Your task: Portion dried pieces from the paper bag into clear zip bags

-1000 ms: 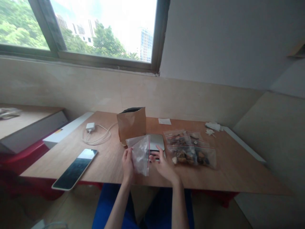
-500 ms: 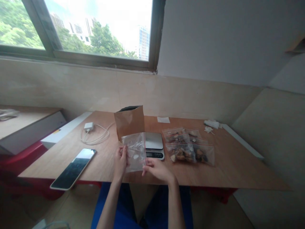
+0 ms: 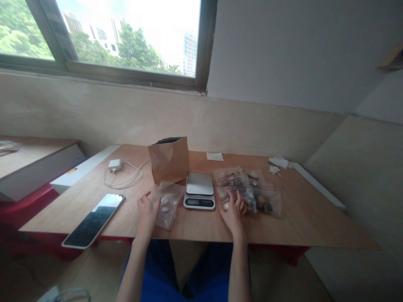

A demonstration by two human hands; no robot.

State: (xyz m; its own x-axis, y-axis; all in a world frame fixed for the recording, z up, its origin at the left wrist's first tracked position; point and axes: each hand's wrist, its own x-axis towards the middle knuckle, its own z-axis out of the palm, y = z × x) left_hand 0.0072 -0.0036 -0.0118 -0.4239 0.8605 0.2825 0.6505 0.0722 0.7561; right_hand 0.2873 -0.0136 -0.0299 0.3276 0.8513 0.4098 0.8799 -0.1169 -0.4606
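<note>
A brown paper bag (image 3: 169,159) is standing upright on the desk (image 3: 302,222), just behind a digital scale (image 3: 199,191). A tablet (image 3: 93,219) is lying near the left edge, with a white charger (image 3: 114,164) and its coiled cable behind it.

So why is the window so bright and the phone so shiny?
Head view: daylight washes the window out to white; the phone mirrors that glare on its screen; the table stays dim; the window frame bends from lens distortion.
</note>
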